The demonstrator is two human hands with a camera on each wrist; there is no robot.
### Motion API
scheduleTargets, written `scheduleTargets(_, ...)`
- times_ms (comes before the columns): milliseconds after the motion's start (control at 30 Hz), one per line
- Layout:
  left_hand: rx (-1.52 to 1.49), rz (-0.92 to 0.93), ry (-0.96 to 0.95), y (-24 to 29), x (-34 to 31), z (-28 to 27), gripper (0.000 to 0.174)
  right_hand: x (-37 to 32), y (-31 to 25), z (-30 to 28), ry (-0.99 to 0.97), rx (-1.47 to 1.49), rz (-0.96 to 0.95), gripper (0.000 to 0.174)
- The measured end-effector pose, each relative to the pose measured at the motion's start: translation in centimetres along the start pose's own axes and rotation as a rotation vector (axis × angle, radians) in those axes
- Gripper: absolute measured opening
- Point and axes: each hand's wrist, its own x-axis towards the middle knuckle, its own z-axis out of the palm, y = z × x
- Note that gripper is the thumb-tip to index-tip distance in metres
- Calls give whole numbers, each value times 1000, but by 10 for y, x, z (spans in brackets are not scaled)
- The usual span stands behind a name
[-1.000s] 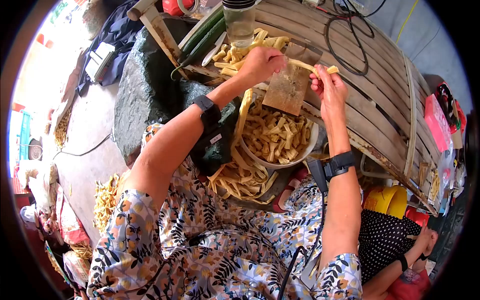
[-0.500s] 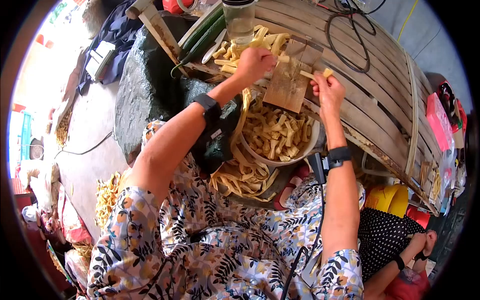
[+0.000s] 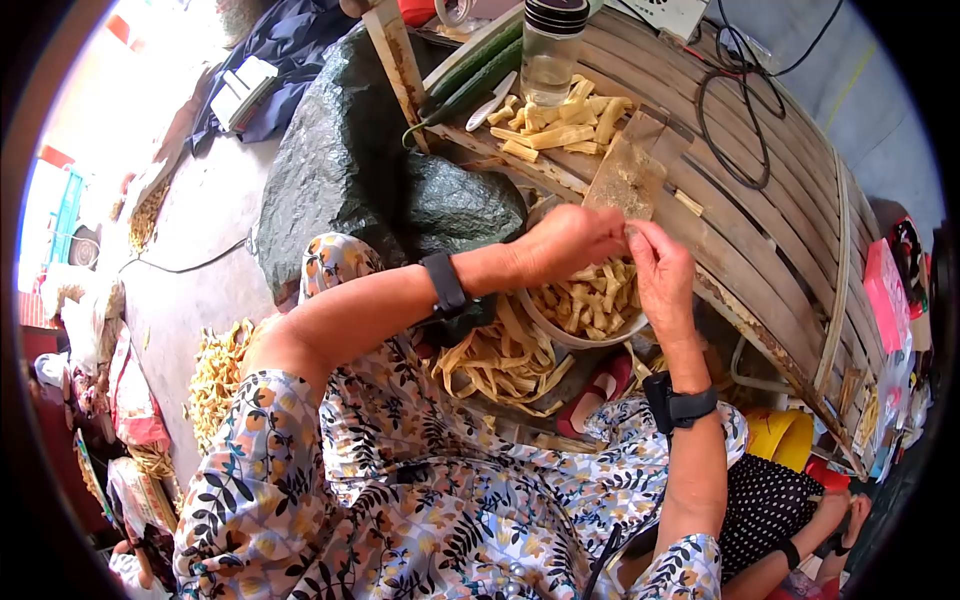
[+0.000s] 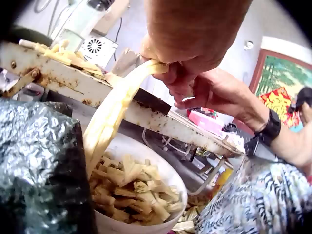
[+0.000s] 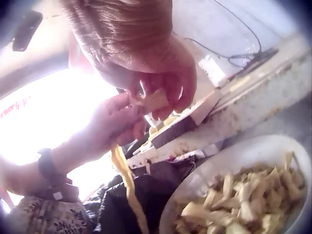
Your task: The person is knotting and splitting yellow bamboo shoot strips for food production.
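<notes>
Meeting at the fingertips, two bare hands work just above a round white bowl (image 5: pixel 224 163). L hand (image 3: pixel 572 243) is curled round a long, ribbon-like, pale-yellow strip (image 4: pixel 112 107), its loose end hanging down by the bowl. R hand (image 3: pixel 667 277) pinches a short, stubby, pale-yellow pc (image 5: pixel 157 100) betw. thumb & fingers, w/ L fingertips at its other end. Can't tell if strip & pc are joined; fingers hide it.

Step in hand is prob. parting a short length from the strip. Next move seems to call for a firm pinch on both sides & a short pull or twist, bowl close below.

Bowl is well filled w/ short, pale-yellow chunks (image 4: pixel 141 192). Near it on the floor: a tangled heap of long, flat yellow strips (image 3: pixel 505 360); beside it, a crinkled, shiny dark-green plastic bundle (image 3: pixel 330 165).

Beyond hands: a brown rectangular wooden board (image 3: pixel 628 180) on a slatted wooden bench (image 3: pixel 790 250), then more pale-yellow pcs, a clear jar w/ black lid (image 3: pixel 550 65), 2 long green cucumbers (image 3: pixel 475 78) & a looped black cable (image 3: pixel 760 170).

Far R, partly in view: another person in black polka-dot fabric (image 3: pixel 765 510).
</notes>
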Motion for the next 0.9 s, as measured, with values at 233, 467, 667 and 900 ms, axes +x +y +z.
scheduleTargets(233,107,149,-191,6,-16,12,23,-11,17,16,-228,489,612,24)
scheduleTargets(467,-214,-176,-364,-25,-17,-1,15,-10,39,-15,-117,257,471,11)
scheduleTargets(667,-521,-292,-354,-17,-1,-28,20,-23,-10,-16,-733,884,474,28)
scheduleTargets(900,-1174,-501,-543,-19,-7,13,40,-4,-15,-15,-348,908,368,43)
